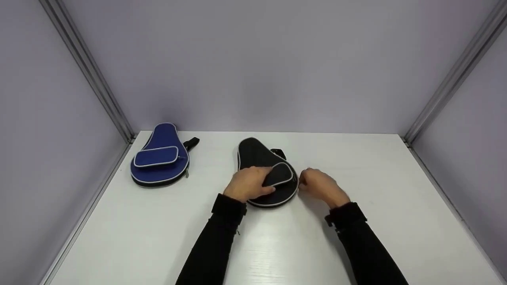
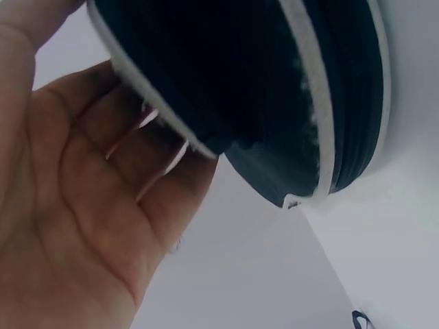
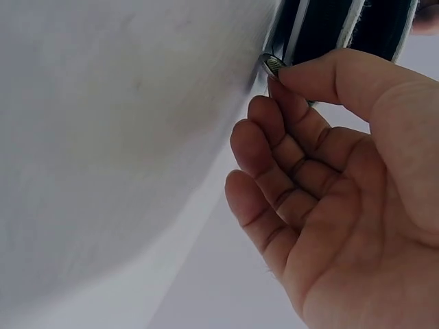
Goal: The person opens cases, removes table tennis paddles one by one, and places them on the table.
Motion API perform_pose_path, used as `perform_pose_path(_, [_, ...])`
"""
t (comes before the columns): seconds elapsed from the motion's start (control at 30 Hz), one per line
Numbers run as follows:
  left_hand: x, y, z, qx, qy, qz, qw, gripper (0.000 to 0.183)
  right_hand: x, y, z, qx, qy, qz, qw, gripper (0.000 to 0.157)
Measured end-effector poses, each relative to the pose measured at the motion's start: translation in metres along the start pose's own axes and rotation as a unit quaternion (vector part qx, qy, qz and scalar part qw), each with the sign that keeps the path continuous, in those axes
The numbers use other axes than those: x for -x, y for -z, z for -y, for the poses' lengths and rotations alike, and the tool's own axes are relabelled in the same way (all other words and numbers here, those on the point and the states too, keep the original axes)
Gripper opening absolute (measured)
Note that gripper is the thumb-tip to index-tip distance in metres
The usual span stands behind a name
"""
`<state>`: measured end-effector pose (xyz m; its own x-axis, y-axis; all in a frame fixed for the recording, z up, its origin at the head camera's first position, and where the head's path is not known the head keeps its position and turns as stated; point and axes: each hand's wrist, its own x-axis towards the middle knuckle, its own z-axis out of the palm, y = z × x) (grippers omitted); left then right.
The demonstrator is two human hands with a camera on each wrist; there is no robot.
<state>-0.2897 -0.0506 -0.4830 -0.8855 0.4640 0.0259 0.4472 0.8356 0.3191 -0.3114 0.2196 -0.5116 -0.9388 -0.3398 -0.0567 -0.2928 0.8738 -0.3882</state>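
Well, the black case (image 1: pixel 253 153) lies flat on the counter (image 1: pixel 356 158), the left hand (image 1: pixel 248 184) half curled round its small pocket (image 1: pixel 282 174). The right hand (image 1: pixel 320 186) pinches the metal zip pull (image 3: pixel 274 65). Keeping the case still and tugging gently along the curve should help.

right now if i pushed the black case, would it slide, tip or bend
Lying flat on the white table, the black case would probably slide. Low and broad, it seems unlikely to tip. Its light piping curves evenly, so it may hold its shape.
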Motion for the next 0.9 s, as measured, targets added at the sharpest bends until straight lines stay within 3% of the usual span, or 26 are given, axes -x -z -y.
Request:
perform_pose_path(0.3, [-0.005, -0.013, -0.003, -0.071, 0.024, -0.031, 0.9967, 0.086, 0.0, 0.003, 0.001, 0.012, -0.011, -0.01, 1.0, 0.01])
perform_pose_path(0.53, [-0.009, -0.021, 0.004, -0.039, 0.066, -0.055, 0.9955, 0.083, 0.001, 0.004, 0.005, 0.006, -0.005, -0.011, 1.0, 0.004])
perform_pose_path(0.57, [-0.012, -0.027, 0.009, -0.042, 0.068, -0.068, 0.9946, 0.082, 0.001, 0.004, 0.006, 0.009, 0.0, -0.013, 1.0, 0.004])
perform_pose_path(0.7, [-0.019, -0.032, 0.016, -0.024, 0.088, -0.068, 0.9935, 0.085, 0.002, 0.004, 0.007, 0.018, 0.015, -0.021, 0.999, 0.004])
perform_pose_path(0.73, [-0.023, -0.04, 0.022, -0.033, 0.086, -0.078, 0.9926, 0.085, 0.002, 0.004, 0.007, 0.018, 0.016, -0.021, 0.999, 0.004])
perform_pose_path(0.9, [-0.032, -0.049, 0.029, -0.025, 0.097, -0.073, 0.9923, 0.092, 0.004, 0.006, 0.009, 0.005, 0.006, -0.011, 1.0, 0.006])
